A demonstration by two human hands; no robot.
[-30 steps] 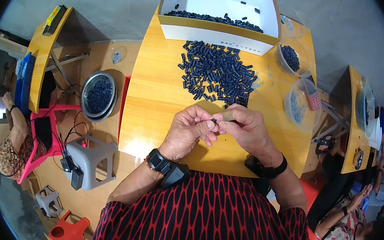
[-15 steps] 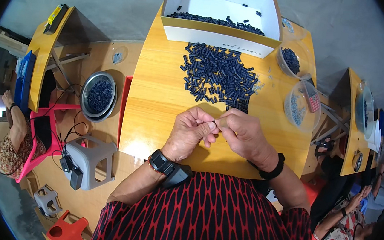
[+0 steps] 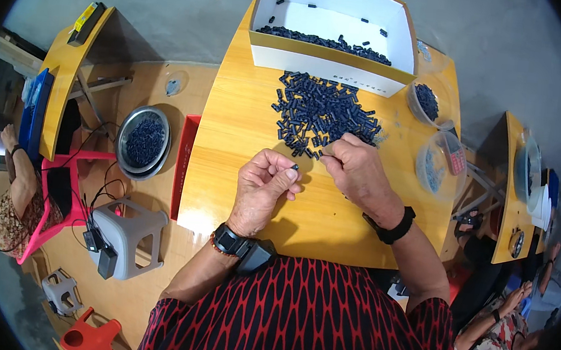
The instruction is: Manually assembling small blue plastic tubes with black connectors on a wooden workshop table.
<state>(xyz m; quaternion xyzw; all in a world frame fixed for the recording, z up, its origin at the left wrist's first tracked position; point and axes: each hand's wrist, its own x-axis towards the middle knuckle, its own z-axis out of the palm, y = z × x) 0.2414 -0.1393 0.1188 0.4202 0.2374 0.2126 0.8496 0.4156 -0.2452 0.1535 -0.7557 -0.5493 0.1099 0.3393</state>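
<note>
My left hand (image 3: 260,192) is raised over the near part of the table, thumb and fingers pinching a small black cylindrical piece (image 3: 295,167). To its right, at the near edge of a heap of similar black pieces (image 3: 324,112), my right hand (image 3: 364,178) has its thumb and forefinger pressed together. Whatever lies between those right fingertips is too small to make out. The two hands are apart. Beyond the heap stands a white cardboard box (image 3: 318,68) with a gold-brown rim, and more black pieces lie along its near inner side.
On the table's right side are a clear bowl (image 3: 410,106) of black pieces and a clear tub (image 3: 452,185) with tiny shiny bits, beside a red calculator (image 3: 456,161). Metal basins (image 3: 121,149) and a grey stool (image 3: 144,219) stand left. Co-workers sit at both sides.
My hands were together at the fingertips and have parted. The right hand has moved forward to the heap's near edge, while the left keeps a small black piece, slightly further left.
</note>
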